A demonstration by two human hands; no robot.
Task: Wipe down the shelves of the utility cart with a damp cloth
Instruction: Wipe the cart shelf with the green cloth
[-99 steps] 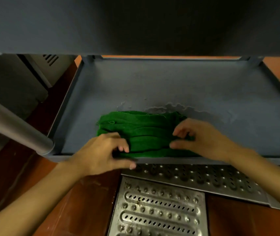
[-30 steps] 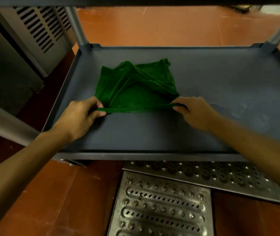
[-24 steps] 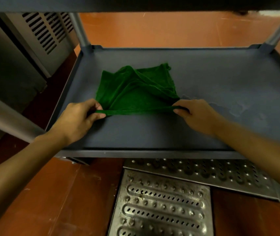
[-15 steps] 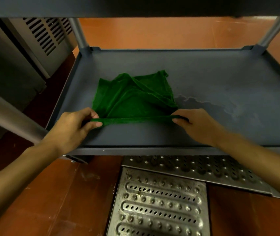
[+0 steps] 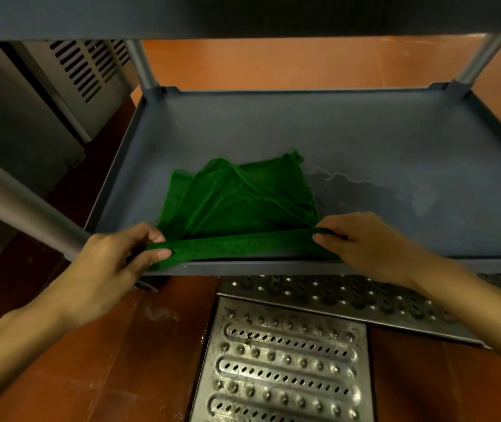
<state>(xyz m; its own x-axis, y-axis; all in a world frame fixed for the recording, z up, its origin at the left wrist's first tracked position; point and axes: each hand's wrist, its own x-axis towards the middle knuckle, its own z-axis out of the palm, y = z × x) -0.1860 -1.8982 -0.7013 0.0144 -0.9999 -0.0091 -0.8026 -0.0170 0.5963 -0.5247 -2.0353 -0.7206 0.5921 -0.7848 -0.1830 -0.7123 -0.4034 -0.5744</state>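
step: getting cloth [image 5: 237, 196] ready to wipe | hands: my left hand [image 5: 112, 266] and right hand [image 5: 365, 242] each pinch its near edge | where: on the bottom shelf [image 5: 395, 141], beside a wet patch [image 5: 365, 190] | next: I think spread it flat, then rub.

The cloth [image 5: 237, 202] lies front-left on the shelf [image 5: 365, 141] — floor grates [image 5: 282, 360] before it, vented cabinet [image 5: 84, 71] left.

Both arms reach forward, left hand [image 5: 112, 263] and right hand [image 5: 365, 242] apart, each pinching the cloth [image 5: 237, 202] between thumb and fingers, knuckles up.
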